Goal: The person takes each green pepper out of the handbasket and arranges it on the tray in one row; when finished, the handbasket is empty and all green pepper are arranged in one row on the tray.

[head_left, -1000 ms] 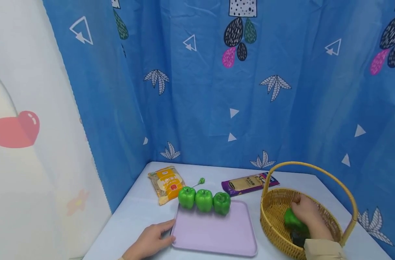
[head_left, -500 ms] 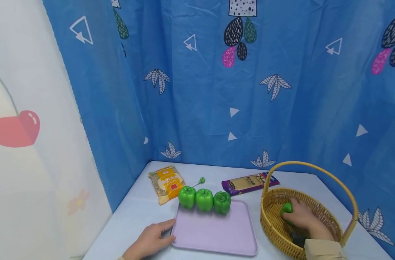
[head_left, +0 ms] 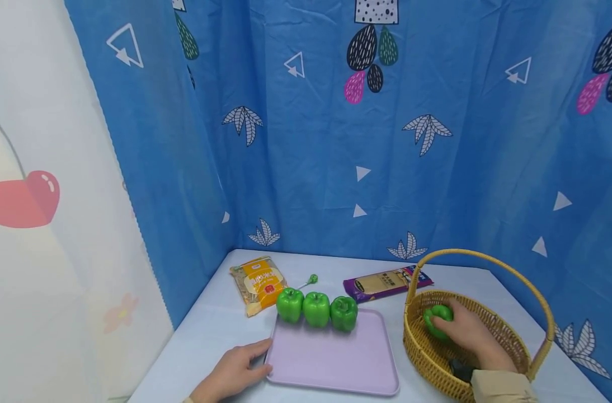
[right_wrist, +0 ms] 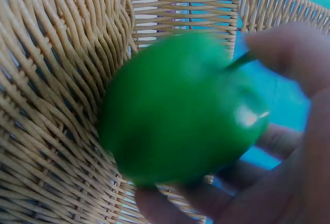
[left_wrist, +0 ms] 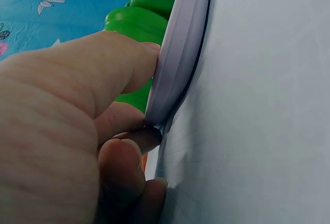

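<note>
My right hand is inside a wicker basket and holds a green bell pepper. In the right wrist view the thumb is by the pepper's stem and the fingers curl under the pepper, which looks blurred. With its thumb and fingertips, my left hand touches the left edge of a pale purple tray. The left wrist view has the thumb tip against the tray's rim. Three more bell peppers stand in a row along the tray's far edge.
A yellow-orange food packet lies behind the tray at the left, with a small green-headed stick beside it. Farther right lies a purple packet. The basket's tall handle arches over its opening. A blue curtain hangs behind.
Inside the basket, the right hand and its bell pepper have shifted left and away from me, and the pepper has turned so its top shows. The left hand and tray stay put.
</note>
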Demonstrator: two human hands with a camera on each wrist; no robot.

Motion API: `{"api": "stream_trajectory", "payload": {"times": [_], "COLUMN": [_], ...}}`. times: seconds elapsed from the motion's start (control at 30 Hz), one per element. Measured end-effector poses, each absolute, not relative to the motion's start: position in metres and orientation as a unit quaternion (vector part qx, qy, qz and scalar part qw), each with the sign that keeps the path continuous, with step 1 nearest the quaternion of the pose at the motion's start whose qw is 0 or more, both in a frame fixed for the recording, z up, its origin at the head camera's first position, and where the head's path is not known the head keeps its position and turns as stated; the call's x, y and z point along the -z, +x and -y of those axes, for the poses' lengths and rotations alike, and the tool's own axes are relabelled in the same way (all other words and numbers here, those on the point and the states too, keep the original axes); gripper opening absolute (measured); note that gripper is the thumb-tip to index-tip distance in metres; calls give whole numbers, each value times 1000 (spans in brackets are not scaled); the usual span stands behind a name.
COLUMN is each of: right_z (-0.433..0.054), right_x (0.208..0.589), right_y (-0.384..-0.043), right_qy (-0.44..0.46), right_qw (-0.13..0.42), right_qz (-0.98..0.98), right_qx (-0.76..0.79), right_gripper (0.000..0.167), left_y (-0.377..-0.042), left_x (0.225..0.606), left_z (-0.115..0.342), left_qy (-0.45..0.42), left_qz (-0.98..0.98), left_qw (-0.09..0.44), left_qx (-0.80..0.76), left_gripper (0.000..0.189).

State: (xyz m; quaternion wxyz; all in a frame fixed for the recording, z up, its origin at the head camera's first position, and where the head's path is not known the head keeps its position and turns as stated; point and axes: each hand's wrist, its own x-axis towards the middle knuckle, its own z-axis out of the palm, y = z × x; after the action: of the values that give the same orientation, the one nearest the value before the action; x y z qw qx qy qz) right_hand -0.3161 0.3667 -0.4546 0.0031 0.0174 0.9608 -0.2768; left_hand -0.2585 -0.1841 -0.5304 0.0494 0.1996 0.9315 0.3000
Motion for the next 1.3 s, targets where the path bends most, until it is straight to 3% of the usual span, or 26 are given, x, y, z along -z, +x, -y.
{"api": "stream_trajectory", "payload": {"times": [0.13, 0.3, 0.5, 0.57, 0.77, 1.1, 1.3], "right_z": [-363, -361, -363, -363, -364, -371, -356], "right_x": [451, 452, 453, 453, 453, 448, 417], "right_y": [-314, -310, -311, -312, -316, -321, -304], "right_qy": [2, -13, -13, -8, 7, 3, -15], "right_qw": [-23, -70, -88, -86, -56, -39, -44], "right_qz": [-955, -949, -954, -956, -958, -959, -956], "right_qx": [297, 308, 287, 281, 282, 282, 290], "right_gripper": [75, 46, 31, 35, 71, 73, 72], "left_y": [-259, -259, -259, -259, -259, -262, -262], "left_x": [530, 531, 531, 531, 531, 531, 533], "left_z": [185, 185, 185, 185, 185, 181, 185], "left_qy": [201, 204, 203, 203, 204, 201, 197], "left_qz": [-932, -931, -929, -929, -930, -928, -928], "left_qw": [47, 46, 46, 46, 45, 53, 58], "left_qx": [-298, -300, -305, -306, -304, -310, -310], "left_gripper": [72, 72, 71, 71, 71, 71, 72]}}
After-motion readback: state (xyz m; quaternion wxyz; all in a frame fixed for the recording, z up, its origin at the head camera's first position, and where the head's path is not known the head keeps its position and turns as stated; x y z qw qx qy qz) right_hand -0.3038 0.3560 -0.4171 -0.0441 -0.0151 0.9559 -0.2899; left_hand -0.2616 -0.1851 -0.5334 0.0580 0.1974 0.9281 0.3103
